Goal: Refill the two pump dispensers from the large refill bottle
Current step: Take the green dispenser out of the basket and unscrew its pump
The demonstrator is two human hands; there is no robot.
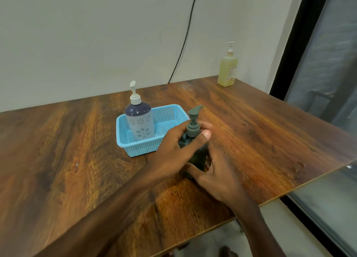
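A dark green pump dispenser point(193, 130) with a grey-green pump head stands on the wooden table, just right of the blue basket. My left hand point(174, 150) grips its neck and shoulder, thumb and fingers curled round the collar. My right hand point(214, 171) holds the lower body from the right. A second dispenser point(139, 117), dark blue with a grey flowered sleeve and white pump, stands upright in the left end of the basket point(139, 148). The large refill bottle point(228, 68), yellowish with a white pump, stands at the table's far right corner by the wall.
The wooden table point(77, 150) ends at a front-right edge next to a dark-framed window point(328, 83). A black cable point(183, 44) hangs down the wall behind the table. A small wet patch point(298, 168) lies near the right edge.
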